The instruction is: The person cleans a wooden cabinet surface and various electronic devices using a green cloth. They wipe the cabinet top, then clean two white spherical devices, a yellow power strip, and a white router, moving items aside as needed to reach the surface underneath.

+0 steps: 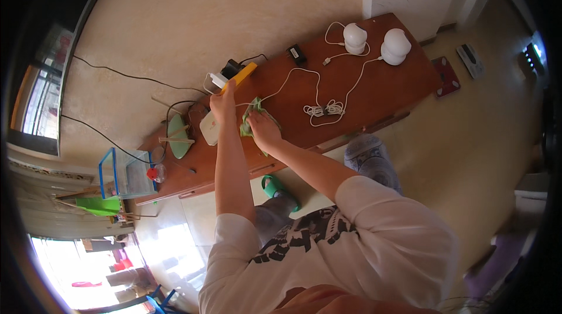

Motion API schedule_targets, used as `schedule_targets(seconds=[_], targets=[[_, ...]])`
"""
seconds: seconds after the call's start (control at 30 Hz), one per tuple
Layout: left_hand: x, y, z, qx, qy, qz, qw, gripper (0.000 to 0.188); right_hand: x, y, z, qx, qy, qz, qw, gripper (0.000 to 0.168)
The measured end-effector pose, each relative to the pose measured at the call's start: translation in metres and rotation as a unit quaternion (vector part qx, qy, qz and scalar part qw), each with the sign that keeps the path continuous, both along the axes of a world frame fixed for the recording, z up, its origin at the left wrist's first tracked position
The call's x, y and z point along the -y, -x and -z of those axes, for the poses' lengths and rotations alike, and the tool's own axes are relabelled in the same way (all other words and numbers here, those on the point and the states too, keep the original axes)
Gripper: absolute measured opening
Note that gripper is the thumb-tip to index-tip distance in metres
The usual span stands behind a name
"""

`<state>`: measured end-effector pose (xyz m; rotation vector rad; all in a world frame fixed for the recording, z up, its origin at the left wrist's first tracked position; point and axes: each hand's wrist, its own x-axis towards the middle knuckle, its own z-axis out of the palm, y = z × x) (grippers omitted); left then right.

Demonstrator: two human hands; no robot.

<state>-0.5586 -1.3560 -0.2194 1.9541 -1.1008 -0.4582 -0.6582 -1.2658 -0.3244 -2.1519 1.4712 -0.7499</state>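
With my left hand (223, 104) I grip a yellow power strip (244, 75), tilted up at the wall side of a brown wooden cabinet (285, 90). A white plug adapter (218, 80) and a black plug adapter (231, 69) sit at its far side. My right hand (263, 128) presses on a crumpled green cloth (247, 126) on the cabinet top. Just left of the cloth lies a white box-like device (210, 128), partly hidden by my left forearm. A white cable (284, 83) runs from near my left hand over the wood.
Two white dome-shaped cameras (354, 38) (395, 46), a black power adapter (297, 54) and a bundled white cable (325, 109) lie rightward. Leftward are a green oval object (178, 136), a clear bottle with red cap (152, 174) and a blue-edged glass tank (131, 172).
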Motion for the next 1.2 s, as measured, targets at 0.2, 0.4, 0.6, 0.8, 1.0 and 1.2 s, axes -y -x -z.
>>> schedule_targets(seconds=[0.2,0.4,0.6,0.8,1.0,1.2], targets=[[0.001,0.008,-0.015,-0.080,-0.006,0.016,0.997,0.069,0.099,-0.030,-0.018,0.743,-0.176,0.249,0.596,0.037],[-0.011,0.016,-0.022,-0.030,0.004,0.073,0.997,0.069,0.130,-0.003,-0.034,0.878,-0.169,0.092,0.438,0.031],[-0.015,0.011,-0.022,0.089,-0.054,0.014,0.994,0.077,0.036,0.024,-0.023,0.711,-0.260,0.040,0.652,0.028],[-0.020,0.033,-0.046,0.127,-0.101,0.054,0.985,0.083,-0.041,0.048,-0.041,0.070,-0.027,-0.036,0.997,0.039],[-0.033,0.053,-0.023,0.204,-0.101,0.046,0.973,0.079,-0.035,0.024,-0.019,-0.085,0.087,-0.044,0.992,0.052],[-0.028,0.053,-0.039,0.161,-0.115,0.061,0.978,0.079,0.077,0.022,-0.008,-0.152,0.029,0.085,0.984,0.057]])
